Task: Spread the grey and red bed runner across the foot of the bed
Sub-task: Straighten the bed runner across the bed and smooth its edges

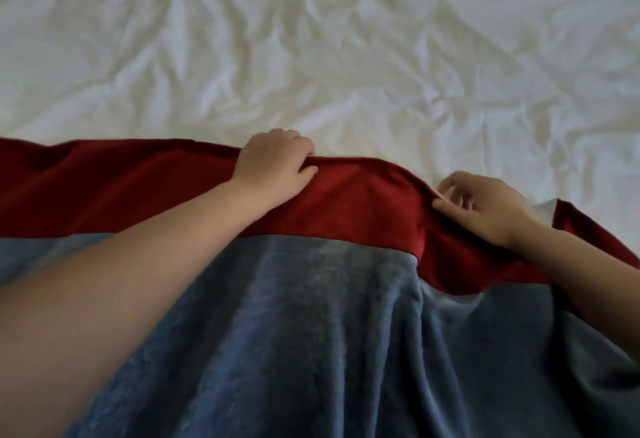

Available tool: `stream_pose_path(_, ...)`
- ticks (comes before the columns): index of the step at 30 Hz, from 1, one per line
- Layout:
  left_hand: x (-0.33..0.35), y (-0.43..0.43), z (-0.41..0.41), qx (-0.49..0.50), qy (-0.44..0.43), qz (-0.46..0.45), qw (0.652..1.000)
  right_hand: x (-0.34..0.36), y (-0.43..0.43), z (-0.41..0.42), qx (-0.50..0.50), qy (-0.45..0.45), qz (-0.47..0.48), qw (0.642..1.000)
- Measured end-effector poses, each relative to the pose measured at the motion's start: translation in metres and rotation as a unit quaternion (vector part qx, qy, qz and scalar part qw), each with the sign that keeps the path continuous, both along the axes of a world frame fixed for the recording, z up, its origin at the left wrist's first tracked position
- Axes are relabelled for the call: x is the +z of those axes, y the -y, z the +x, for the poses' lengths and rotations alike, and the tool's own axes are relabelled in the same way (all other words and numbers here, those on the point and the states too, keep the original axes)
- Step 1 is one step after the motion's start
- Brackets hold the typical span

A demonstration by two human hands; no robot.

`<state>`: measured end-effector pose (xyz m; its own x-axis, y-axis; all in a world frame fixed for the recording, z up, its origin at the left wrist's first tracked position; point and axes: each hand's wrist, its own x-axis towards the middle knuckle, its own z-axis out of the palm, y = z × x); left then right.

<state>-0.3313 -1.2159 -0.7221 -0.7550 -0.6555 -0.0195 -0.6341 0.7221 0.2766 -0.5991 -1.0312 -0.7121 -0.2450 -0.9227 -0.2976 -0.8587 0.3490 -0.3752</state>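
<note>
Gripping the bed runner along its red far edge, our left hand clamps the border; our right hand pinches it where it bunches. Its long axis runs left-right over the white sheet, slack rightward, nearer our right.

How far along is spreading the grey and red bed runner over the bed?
Partway. The plush grey and red bed runner already lies over the crumpled white sheet, flat toward the left. In hand: the left hand grips the red satin border, and the right hand pinches it. Left to do: smoothing the bunched, turned-over folds on the right.
</note>
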Motion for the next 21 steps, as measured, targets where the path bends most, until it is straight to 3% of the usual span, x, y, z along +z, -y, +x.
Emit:
stream_pose_path(3,-0.004,-0.016,-0.035,-0.016,-0.022,0.011,1.000,0.006,-0.033,-0.025,0.079,-0.095,0.034,0.992)
stream_pose_path(5,-0.004,-0.023,-0.054,-0.023,-0.036,0.017,0.999,0.007,-0.044,-0.037,0.077,-0.123,0.024,0.989)
stream_pose_path(10,-0.001,-0.041,-0.098,-0.079,-0.031,0.066,0.994,0.005,-0.033,-0.056,0.003,-0.096,-0.012,0.995)
stream_pose_path(14,-0.001,-0.062,-0.133,-0.133,0.003,0.075,0.988,0.008,-0.026,-0.048,0.013,0.057,0.055,0.997)
stream_pose_path(17,-0.002,-0.067,-0.151,-0.117,0.024,0.001,0.993,0.002,-0.018,-0.059,0.087,-0.050,0.073,0.992)
stream_pose_path(21,-0.001,-0.063,-0.168,-0.028,0.027,-0.067,0.997,0.002,0.013,-0.086,-0.110,-0.048,-0.062,0.991)
